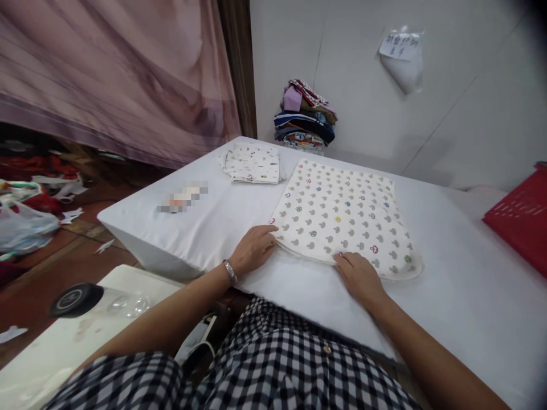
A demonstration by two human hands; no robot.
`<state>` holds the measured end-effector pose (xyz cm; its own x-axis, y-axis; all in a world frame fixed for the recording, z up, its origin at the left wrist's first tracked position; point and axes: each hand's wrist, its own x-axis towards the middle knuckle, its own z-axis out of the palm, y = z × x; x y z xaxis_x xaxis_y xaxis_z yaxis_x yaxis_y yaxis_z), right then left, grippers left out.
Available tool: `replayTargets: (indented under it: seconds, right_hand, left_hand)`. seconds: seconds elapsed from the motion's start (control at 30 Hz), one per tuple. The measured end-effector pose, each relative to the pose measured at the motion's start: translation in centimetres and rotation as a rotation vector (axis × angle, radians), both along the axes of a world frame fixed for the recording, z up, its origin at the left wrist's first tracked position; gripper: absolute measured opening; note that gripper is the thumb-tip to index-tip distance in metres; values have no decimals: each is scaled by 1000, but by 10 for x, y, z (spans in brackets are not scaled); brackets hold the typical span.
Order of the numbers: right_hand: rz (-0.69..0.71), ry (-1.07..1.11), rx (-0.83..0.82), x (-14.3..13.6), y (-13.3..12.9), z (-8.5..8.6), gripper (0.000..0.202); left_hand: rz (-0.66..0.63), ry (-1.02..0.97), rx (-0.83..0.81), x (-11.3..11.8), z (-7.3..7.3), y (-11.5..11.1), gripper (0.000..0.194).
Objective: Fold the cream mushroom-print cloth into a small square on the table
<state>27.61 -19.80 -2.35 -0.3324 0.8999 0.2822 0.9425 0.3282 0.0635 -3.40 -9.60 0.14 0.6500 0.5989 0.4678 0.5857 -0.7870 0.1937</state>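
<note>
A folded white cloth [342, 219] printed with grey and coloured mushrooms lies flat on the white-covered table [192, 239]. My left hand [256, 247], wearing a silver bracelet, grips the near left corner of this cloth, its fingers bent at the edge. Farther right along the same near edge, my right hand [359, 276] has its fingers closed over the fabric's border; the thumb is hidden. Beyond my left hand sits a second, smaller folded white cloth [253, 164] with a small dark print.
A blurred-out small item [183, 197] lies on the table's left part. Folded fabrics [305, 117] are stacked against the wall at the back. A red basket [521, 213] stands at the right. At lower left is a pale machine surface [123, 285] with a black round part; a pink curtain [128, 68] hangs behind.
</note>
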Motion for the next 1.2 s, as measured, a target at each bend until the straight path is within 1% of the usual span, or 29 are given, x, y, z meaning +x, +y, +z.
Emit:
replayTargets:
  seconds: [0.03, 0.1, 0.23, 0.3, 0.33, 0.47, 0.57, 0.73, 0.83, 0.93, 1.07, 1.13, 1.2]
  right_hand:
    - [-2, -3, 2, 0, 0, -1, 26]
    - [-4, -6, -1, 0, 0, -1, 27]
    - [-15, -10, -18, -1, -1, 2, 27]
    - [-17, -4, -31, -3, -2, 5, 28]
    - [-16, 0, -40, -3, -2, 7, 28]
    - [-21, 7, -73, -5, -4, 14, 29]
    - [-17, -17, -82, -5, -4, 14, 30]
    - [-1, 2, -52, -2, -3, 9, 31]
    - [-2, 34, -37, -4, -2, 8, 30]
    - [3, 57, -55, -7, -1, 12, 28]
    - [51, 188, -71, -4, -5, 17, 27]
    - [77, 263, -66, 3, -10, 17, 29]
    - [83, 297, -39, 14, -17, 17, 30]
  left_hand:
    - [18, 3, 4, 3, -2, 2, 6]
    - [38, 36, 9, 9, -4, 6, 9]
    - [53, 120, 39, 17, 0, 10, 25]
    - [35, 166, 53, 18, 3, 11, 35]
    - [17, 188, 57, 17, 5, 11, 36]
    - [-45, 251, 38, 10, 4, 15, 23]
    - [-37, 267, 2, 5, 1, 15, 24]
    - [8, 254, -30, 0, -1, 8, 27]
    - [23, 209, -35, -8, -3, 4, 35]
    - [23, 179, -41, -18, -7, 5, 42]
    - [-13, 179, -31, -28, -9, 13, 38]
    - [-32, 187, -42, -29, -6, 17, 36]
    - [-22, 189, -89, -29, -1, 20, 33]
